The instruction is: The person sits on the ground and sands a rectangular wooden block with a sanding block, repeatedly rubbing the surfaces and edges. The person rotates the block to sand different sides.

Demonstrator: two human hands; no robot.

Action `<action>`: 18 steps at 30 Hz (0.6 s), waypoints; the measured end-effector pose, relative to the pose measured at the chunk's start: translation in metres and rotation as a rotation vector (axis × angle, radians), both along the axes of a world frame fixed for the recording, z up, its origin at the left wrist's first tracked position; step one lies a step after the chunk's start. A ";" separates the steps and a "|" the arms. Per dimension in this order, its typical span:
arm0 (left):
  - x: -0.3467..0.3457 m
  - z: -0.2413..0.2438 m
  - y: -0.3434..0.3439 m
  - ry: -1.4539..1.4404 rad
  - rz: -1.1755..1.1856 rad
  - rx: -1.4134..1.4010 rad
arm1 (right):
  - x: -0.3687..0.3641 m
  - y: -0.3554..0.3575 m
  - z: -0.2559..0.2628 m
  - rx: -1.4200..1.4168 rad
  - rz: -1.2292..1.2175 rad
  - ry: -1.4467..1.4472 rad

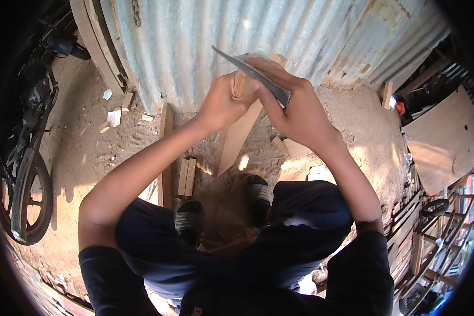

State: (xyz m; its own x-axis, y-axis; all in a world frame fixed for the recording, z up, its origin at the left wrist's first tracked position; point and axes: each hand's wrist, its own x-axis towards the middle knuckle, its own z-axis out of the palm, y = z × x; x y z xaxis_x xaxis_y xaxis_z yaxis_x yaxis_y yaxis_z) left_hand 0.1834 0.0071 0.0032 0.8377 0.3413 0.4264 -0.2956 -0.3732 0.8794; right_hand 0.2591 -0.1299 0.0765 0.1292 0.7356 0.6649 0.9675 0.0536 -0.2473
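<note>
My left hand (225, 102) grips a wooden piece (243, 83) in front of the corrugated metal sheet. Against that wood, my right hand (296, 94) holds a thin, dark, flat sheet (256, 73), perhaps sandpaper or a blade; its kind is not plain. Its pointed end sticks out up and to the left. Beneath both hands a wide wooden board (237, 138) slants down to a point near the ground. Between my left forearm and my foot lies a group of small wooden blocks (187, 177). My fingers hide part of the held wood.
Corrugated metal sheeting (189, 47) stands ahead. A motorcycle (27, 158) is at the left. An upright plank (166, 158) is beside the blocks, and more blocks (280, 147) lie right of the board. A plywood sheet (442, 142) and a wooden rack (426, 245) are at the right.
</note>
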 end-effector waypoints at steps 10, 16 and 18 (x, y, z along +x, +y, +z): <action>0.003 -0.005 0.004 0.001 -0.025 0.016 | 0.012 0.007 -0.007 0.055 0.102 -0.164; -0.002 0.003 -0.006 -0.004 0.064 0.030 | 0.005 0.007 0.002 0.013 -0.006 -0.162; -0.005 0.001 -0.005 0.005 0.047 0.040 | 0.004 0.007 -0.005 0.057 0.038 -0.198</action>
